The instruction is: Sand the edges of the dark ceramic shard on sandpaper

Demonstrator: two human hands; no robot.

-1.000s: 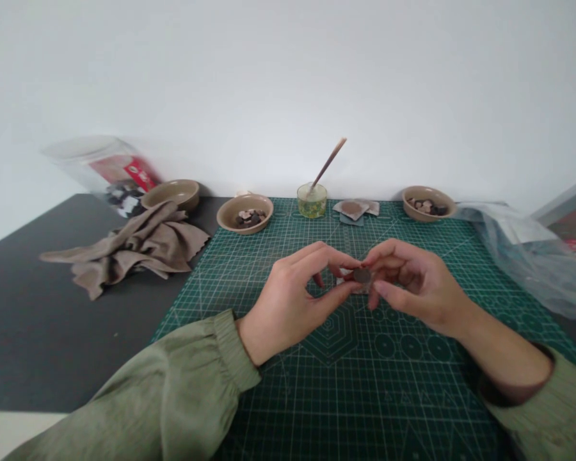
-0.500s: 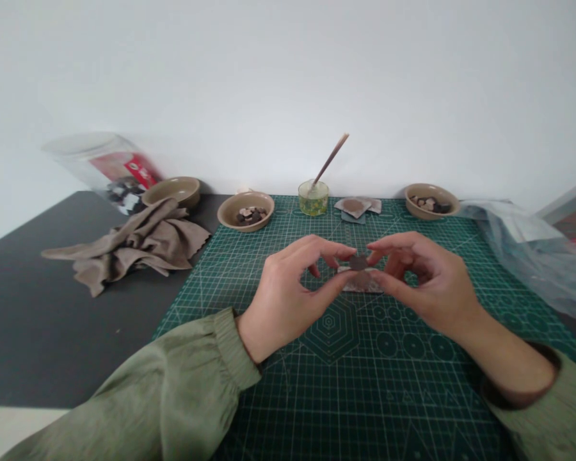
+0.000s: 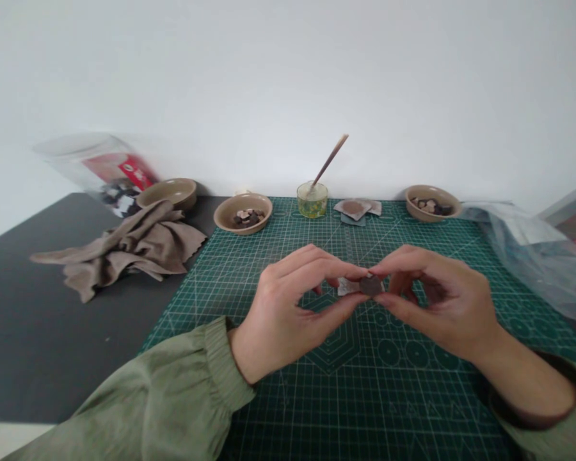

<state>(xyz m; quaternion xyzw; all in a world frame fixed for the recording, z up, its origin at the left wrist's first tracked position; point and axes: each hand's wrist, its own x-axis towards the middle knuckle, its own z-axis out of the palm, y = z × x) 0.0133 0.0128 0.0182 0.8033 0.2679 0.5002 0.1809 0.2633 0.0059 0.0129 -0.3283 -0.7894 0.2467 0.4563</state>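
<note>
Both hands meet over the middle of the green cutting mat point(image 3: 288, 256). My left hand point(image 3: 288, 307) and my right hand point(image 3: 436, 301) each pinch a small dark round disc point(image 3: 370, 285) between thumb and fingertips, holding it just above the mat. Behind the disc a pale square piece point(image 3: 346, 287) shows, partly hidden by my fingers; I cannot tell whether it lies on the mat or is held. Green sleeves cover both forearms.
Along the mat's far edge stand a tan bowl of small pieces point(image 3: 242, 213), a small glass jar with a stick point(image 3: 312, 200), a few flat patches point(image 3: 356, 209) and another tan bowl point(image 3: 432, 202). A brown cloth point(image 3: 125, 246), a third bowl point(image 3: 169, 192) and a plastic container point(image 3: 100, 169) lie left; a clear bag point(image 3: 532, 250) lies right.
Both hands have kept pinching the disc, lifting it slightly then lowering it toward me. The fingers have shifted round its edge. The view moved a little.
</note>
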